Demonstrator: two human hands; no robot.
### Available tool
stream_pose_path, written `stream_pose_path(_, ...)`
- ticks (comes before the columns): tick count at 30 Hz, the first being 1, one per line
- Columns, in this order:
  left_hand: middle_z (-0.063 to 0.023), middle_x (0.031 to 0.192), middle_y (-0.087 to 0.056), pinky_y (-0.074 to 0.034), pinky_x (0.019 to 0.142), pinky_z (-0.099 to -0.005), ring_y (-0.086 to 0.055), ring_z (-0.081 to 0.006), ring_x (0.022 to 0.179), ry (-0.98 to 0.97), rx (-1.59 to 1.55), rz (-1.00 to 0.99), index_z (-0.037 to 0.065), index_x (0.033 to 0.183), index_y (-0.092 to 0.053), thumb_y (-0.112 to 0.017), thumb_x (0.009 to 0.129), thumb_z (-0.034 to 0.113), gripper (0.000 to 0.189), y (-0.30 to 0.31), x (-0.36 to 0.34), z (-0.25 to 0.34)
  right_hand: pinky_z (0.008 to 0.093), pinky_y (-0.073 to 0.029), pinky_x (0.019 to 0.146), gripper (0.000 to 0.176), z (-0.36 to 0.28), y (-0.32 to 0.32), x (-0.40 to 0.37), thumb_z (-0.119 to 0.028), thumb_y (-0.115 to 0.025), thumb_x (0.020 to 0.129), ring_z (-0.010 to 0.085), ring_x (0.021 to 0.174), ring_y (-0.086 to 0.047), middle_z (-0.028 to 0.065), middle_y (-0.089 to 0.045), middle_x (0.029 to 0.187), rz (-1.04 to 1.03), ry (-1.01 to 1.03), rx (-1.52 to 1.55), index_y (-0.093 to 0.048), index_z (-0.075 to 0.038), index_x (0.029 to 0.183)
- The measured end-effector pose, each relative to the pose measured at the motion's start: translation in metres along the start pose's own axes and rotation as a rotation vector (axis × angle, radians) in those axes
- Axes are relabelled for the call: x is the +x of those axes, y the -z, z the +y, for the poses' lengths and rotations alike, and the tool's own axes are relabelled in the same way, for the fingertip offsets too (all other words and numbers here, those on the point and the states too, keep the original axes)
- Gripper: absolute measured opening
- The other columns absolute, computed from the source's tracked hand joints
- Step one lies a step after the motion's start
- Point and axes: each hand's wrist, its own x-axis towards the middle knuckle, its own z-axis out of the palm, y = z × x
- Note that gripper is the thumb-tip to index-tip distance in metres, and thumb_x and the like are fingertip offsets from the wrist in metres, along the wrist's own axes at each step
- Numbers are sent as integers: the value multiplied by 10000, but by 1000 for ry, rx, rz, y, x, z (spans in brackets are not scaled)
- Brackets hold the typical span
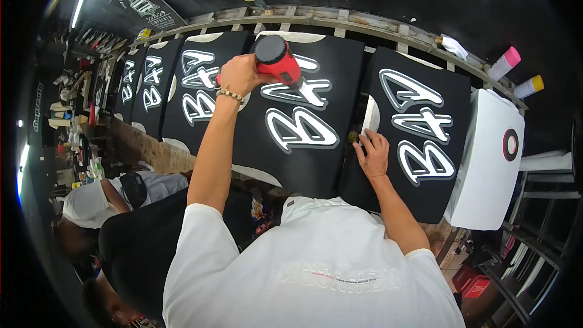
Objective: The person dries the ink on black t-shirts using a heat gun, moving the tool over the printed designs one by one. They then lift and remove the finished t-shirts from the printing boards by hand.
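Observation:
My left hand point(240, 75), with a beaded bracelet at the wrist, is closed around the handle of a red heat gun point(284, 68) with a black rear cap. The nozzle points down at the upper letters on a black shirt point(249, 133) printed "BAY" in white with a grey outline. To the right lies another black "BAY" shirt point(419, 197). At its left edge, beside a pale bare patch of board point(371, 115), my right hand point(375, 157) rests with fingers apart. It appears to touch the edge and hold nothing.
More black "BAY" shirts point(173, 100) lie in a row to the left. On the right are a white panel with a ring print point(486, 170), a pink-capped can point(504, 64) and a yellow-capped can point(528, 87). Another person point(91, 203) is at lower left. A wooden rail point(340, 24) runs behind.

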Motion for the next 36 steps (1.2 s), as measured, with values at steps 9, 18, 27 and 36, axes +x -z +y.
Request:
stream_pose_path(9, -128, 829, -768, -586, 727, -454, -747, -356, 812, -55, -46, 23, 89, 858, -779, -971, 582, 532, 557, -9, 8, 46, 478, -471, 1015, 221, -1, 2, 2, -161, -775, 900, 314, 1162, -611, 80, -688, 1276, 29, -5, 12, -775, -83, 1106)
stream_pose_path(18, -129, 763, -749, -575, 650, -449, -735, -359, 744, -186, -163, 93, 85, 791, -754, -943, 587, 622, 605, -21, 23, 79, 473, -469, 1026, 210, 0, 1, 2, -147, -776, 890, 302, 1167, -613, 57, -689, 1283, 28, -13, 10, -782, -96, 1094)
stream_pose_path(27, -120, 762, -746, -587, 669, -449, -748, -340, 749, -218, -14, 46, 96, 821, -761, -948, 599, 576, 561, -4, 5, 80, 469, -469, 1025, 206, 0, 1, 1, -142, -771, 891, 305, 1163, -610, 57, -691, 1280, 26, -12, 0, -781, -101, 1093)
stream_pose_path(36, -123, 800, -758, -591, 700, -454, -751, -357, 795, -61, 50, -4, 78, 818, -742, -957, 572, 564, 585, 6, -20, 38, 470, -462, 1030, 217, 1, 0, 1, -141, -765, 894, 312, 1164, -609, 67, -700, 1282, 16, -21, 16, -782, -94, 1105)
